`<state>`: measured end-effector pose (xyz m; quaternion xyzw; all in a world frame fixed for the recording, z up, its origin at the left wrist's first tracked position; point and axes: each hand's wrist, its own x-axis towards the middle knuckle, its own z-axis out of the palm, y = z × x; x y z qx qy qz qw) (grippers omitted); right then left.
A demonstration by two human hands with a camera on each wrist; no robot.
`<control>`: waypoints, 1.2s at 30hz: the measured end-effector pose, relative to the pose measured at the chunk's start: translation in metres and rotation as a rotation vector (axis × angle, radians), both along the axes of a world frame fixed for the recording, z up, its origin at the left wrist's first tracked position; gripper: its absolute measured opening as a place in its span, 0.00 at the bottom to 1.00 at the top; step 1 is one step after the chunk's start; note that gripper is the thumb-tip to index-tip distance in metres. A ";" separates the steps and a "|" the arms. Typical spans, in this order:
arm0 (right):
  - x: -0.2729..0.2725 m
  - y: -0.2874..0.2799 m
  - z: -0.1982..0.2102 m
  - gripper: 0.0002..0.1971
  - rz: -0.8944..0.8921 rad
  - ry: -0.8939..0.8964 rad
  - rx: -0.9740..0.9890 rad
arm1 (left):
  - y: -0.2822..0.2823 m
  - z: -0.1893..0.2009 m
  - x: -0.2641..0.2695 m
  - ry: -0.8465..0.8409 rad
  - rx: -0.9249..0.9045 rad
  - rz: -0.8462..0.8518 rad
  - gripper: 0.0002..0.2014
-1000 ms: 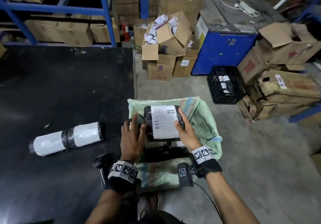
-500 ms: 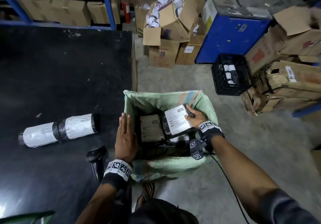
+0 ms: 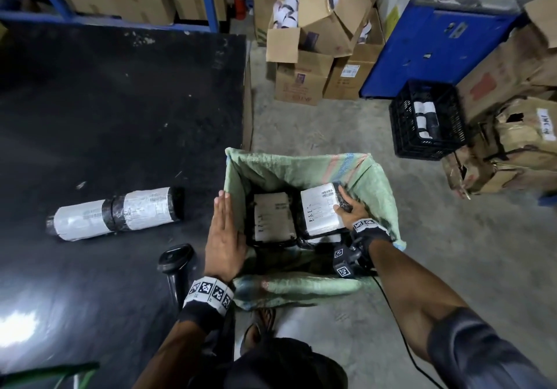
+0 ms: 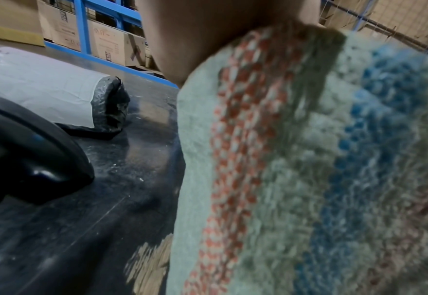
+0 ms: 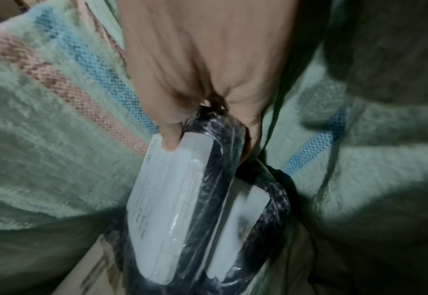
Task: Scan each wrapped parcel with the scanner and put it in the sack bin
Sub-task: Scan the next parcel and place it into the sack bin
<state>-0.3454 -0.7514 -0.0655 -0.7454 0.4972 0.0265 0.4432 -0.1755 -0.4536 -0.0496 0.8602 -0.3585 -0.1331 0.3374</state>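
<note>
The green woven sack bin (image 3: 289,167) stands on the floor beside the black table (image 3: 105,117). Deep inside it, my right hand (image 3: 346,207) grips a black-wrapped parcel with a white label (image 3: 321,209) by its right edge; in the right wrist view my thumb lies on the label of the parcel (image 5: 172,191). Another labelled parcel (image 3: 272,216) lies to its left in the sack. My left hand (image 3: 224,231) is flat with straight fingers against the sack's left rim. A long wrapped roll parcel (image 3: 114,213) lies on the table. The black scanner (image 3: 176,260) rests near the table's edge.
A black crate (image 3: 428,123) with rolls stands on the concrete floor to the right. Cardboard boxes (image 3: 316,41) and a blue cabinet (image 3: 431,41) crowd the back. Torn boxes (image 3: 512,153) pile at far right. Blue shelving (image 3: 120,23) borders the table's far side.
The parcel went from above the sack, held by both hands, down into it in my right hand alone. My left hand let go and now lies flat at the rim.
</note>
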 end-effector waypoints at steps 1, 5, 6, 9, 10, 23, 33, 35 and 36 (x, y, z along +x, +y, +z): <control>-0.002 -0.002 -0.005 0.31 -0.013 0.021 0.002 | 0.000 0.000 -0.001 -0.001 0.006 0.000 0.52; -0.001 -0.002 -0.025 0.43 0.071 0.156 0.000 | -0.004 0.001 -0.004 0.002 0.026 0.005 0.53; -0.001 -0.003 -0.032 0.47 0.089 0.213 0.008 | -0.004 0.001 -0.004 0.009 0.032 0.007 0.53; 0.000 0.001 -0.045 0.50 0.156 0.366 -0.001 | -0.003 0.002 -0.004 0.012 0.057 0.010 0.53; 0.001 0.005 -0.047 0.48 0.176 0.414 -0.013 | -0.003 0.002 -0.004 0.010 0.068 0.012 0.53; 0.013 -0.010 -0.038 0.51 0.260 0.554 0.043 | -0.003 0.012 -0.002 -0.008 0.225 0.028 0.53; 0.054 0.025 0.086 0.33 0.300 0.453 -0.094 | -0.001 0.065 0.027 -0.019 0.352 -0.007 0.31; 0.059 0.046 0.112 0.29 0.304 0.368 -0.178 | 0.006 0.078 0.036 -0.062 0.311 0.003 0.25; 0.061 0.057 0.123 0.28 0.315 0.311 -0.220 | 0.011 0.083 0.041 -0.077 0.286 0.010 0.24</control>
